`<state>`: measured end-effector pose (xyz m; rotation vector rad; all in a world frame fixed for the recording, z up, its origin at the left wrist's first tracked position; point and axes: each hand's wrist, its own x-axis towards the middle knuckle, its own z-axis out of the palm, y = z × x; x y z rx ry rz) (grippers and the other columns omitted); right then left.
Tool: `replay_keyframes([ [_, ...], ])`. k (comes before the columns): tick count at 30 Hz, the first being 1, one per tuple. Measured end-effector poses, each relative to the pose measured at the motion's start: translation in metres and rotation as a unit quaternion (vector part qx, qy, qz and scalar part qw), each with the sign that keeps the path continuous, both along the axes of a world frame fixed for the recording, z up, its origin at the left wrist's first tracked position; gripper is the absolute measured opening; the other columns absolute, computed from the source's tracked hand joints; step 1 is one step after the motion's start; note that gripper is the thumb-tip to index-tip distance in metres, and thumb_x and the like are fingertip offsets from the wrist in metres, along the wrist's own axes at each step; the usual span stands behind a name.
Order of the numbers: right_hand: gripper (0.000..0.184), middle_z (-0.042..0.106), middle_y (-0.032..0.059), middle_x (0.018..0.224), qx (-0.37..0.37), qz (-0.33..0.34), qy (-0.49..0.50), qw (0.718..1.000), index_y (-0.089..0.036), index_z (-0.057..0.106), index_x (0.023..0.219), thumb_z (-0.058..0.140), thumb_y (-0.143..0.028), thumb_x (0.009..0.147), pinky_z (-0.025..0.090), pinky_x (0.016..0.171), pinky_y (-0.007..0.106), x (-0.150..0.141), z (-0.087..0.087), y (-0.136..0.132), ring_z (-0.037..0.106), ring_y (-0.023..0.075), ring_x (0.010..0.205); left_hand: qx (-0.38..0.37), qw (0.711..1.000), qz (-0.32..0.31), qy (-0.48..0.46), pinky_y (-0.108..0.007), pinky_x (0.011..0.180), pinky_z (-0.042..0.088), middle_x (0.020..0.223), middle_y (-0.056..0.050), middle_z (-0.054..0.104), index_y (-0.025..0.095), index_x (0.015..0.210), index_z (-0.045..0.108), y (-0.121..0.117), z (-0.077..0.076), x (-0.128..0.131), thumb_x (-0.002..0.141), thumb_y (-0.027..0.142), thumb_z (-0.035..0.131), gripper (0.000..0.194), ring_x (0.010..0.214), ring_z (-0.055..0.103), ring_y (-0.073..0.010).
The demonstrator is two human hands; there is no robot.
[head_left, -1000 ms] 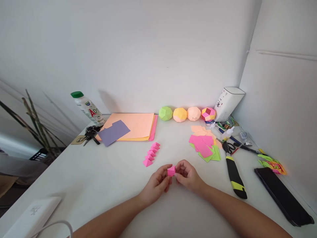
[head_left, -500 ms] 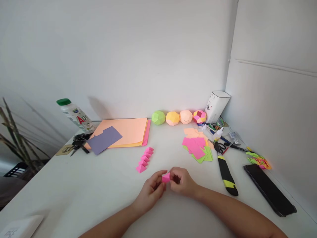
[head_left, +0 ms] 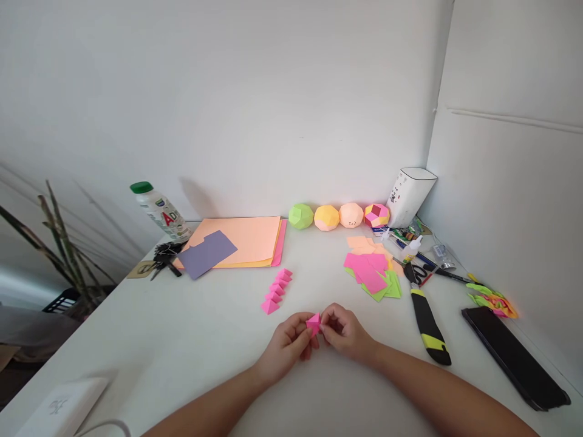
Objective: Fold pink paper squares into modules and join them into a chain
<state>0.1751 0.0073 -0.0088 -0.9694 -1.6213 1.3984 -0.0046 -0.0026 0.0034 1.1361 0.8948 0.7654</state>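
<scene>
A small folded pink paper piece (head_left: 313, 323) is between my two hands, above the white table. My left hand (head_left: 288, 343) pinches it from the left, thumb in front and fingers behind. At its right edge, the thumb and fingertips of my right hand (head_left: 347, 332) are closed on it. Just beyond my left hand, several pink folded paper pieces (head_left: 277, 291) stand in a slanting row. Pink paper cutouts (head_left: 370, 271) lie on green cutouts (head_left: 392, 286) and peach ones to the right.
Along the wall sit a green paper ball (head_left: 301, 216) and other faceted balls. Peach sheets (head_left: 246, 233) and a purple card (head_left: 207, 254) lie at left, near a bottle (head_left: 161, 212). A utility knife (head_left: 430, 328), black phone (head_left: 514, 358), scissors and glue bottle (head_left: 413, 247) occupy the right.
The pink piece has turned in my fingers, now showing a pointed, folded face. My left thumb has come up onto its front. The whole view has shifted, so things sit further right.
</scene>
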Motion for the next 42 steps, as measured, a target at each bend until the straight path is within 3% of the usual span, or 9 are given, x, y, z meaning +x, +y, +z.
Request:
replay_keyframes([
  [6,0.009,0.058,-0.0001,0.063,0.042,0.025,-0.007,0.999,-0.018,0.050,0.074,0.048,-0.011,0.079,0.040,0.050,0.022,-0.0015,0.0015,0.0010,0.049,0.0099,0.053,0.003,1.000,0.007,0.005,-0.023,0.050,0.040,0.061,0.001,0.059,0.015,0.088,0.056,0.0008,0.0018,0.0014,0.085,0.046,0.051,0.032,0.048,0.050,-0.0088],
  [14,0.013,0.059,0.0060,0.079,0.255,-0.017,-0.038,0.966,-0.018,0.061,0.081,0.053,-0.009,0.077,0.046,0.052,0.022,-0.0030,-0.0009,0.0031,0.057,0.0129,0.064,-0.022,0.999,0.027,-0.025,-0.021,0.045,0.040,0.058,0.001,0.062,0.016,0.077,0.050,0.0056,-0.0012,0.0020,0.085,0.043,0.052,0.028,0.045,0.053,-0.0094],
  [19,0.011,0.060,0.0066,0.078,0.290,-0.032,-0.039,0.956,-0.019,0.063,0.083,0.053,-0.015,0.084,0.051,0.062,0.026,-0.0024,-0.0019,0.0023,0.060,0.0150,0.072,-0.030,0.999,0.033,-0.027,-0.021,0.044,0.040,0.058,0.000,0.064,0.017,0.073,0.048,0.0054,-0.0006,0.0014,0.083,0.041,0.054,0.027,0.045,0.054,-0.0099],
  [24,0.008,0.061,0.0061,0.075,0.237,-0.059,-0.025,0.970,-0.018,0.061,0.077,0.057,-0.021,0.083,0.048,0.056,0.026,-0.0021,0.0006,0.0015,0.059,0.0157,0.069,-0.023,0.999,0.027,-0.023,-0.021,0.043,0.040,0.060,-0.001,0.065,0.017,0.071,0.049,0.0058,-0.0032,0.0010,0.081,0.040,0.057,0.027,0.044,0.054,-0.0100],
  [29,0.019,0.056,0.0011,0.068,0.053,-0.036,-0.003,0.998,-0.017,0.054,0.068,0.059,-0.029,0.082,0.040,0.047,0.023,-0.0011,0.0020,0.0025,0.049,0.0089,0.050,0.005,1.000,0.009,0.014,-0.023,0.046,0.042,0.066,-0.003,0.066,0.015,0.074,0.055,0.0030,-0.0024,-0.0004,0.081,0.041,0.057,0.026,0.047,0.054,-0.0106],
  [33,0.014,0.054,-0.0025,0.058,-0.044,-0.009,0.010,0.999,-0.017,0.056,0.075,0.060,-0.029,0.081,0.038,0.047,0.022,-0.0009,0.0006,0.0021,0.048,0.0094,0.049,0.035,0.998,-0.018,0.039,-0.023,0.049,0.042,0.072,-0.004,0.067,0.015,0.083,0.060,0.0002,-0.0004,-0.0009,0.082,0.044,0.054,0.029,0.052,0.055,-0.0112],
  [38,0.012,0.056,-0.0012,0.062,-0.043,0.015,-0.011,0.999,-0.016,0.061,0.085,0.057,-0.027,0.082,0.039,0.049,0.022,-0.0006,0.0019,0.0016,0.049,0.0096,0.052,0.038,0.997,-0.007,0.073,-0.023,0.046,0.039,0.066,-0.002,0.064,0.016,0.077,0.056,-0.0004,-0.0014,0.0017,0.079,0.049,0.055,0.034,0.048,0.052,-0.0107],
  [42,0.014,0.055,-0.0003,0.067,0.007,0.009,-0.025,1.000,-0.014,0.061,0.078,0.056,-0.026,0.082,0.039,0.049,0.022,-0.0009,0.0031,0.0016,0.048,0.0086,0.051,0.038,0.996,-0.014,0.082,-0.023,0.046,0.038,0.059,0.000,0.061,0.018,0.072,0.049,0.0008,-0.0044,0.0027,0.079,0.052,0.054,0.035,0.045,0.051,-0.0115],
])
